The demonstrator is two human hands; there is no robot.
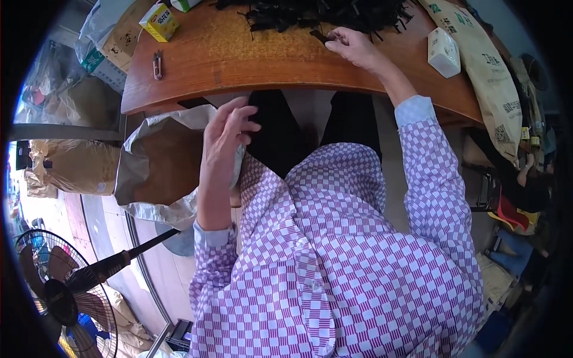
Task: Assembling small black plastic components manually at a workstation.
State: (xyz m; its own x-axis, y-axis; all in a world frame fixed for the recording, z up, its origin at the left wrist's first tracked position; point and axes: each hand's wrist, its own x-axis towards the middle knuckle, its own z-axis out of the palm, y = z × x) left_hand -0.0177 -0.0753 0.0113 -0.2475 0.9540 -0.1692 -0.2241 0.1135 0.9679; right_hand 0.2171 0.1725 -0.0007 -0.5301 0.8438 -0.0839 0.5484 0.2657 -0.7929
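"What's the strip like?"
"Black, narrow and short, over the table, just on the near side of the black pile. The right hand pinches it."
"Pointing where?"
"Free end up-left; long axis slanting down-right to the fingertips."
"Left hand?"
"Fingers loosely curled, apart, beside the sack."

Between the snips and the right hand, bare tabletop leaves a hand room to pass, but the heap of black pieces blocks the far side, the yellow box the far left, and the white packet the right.
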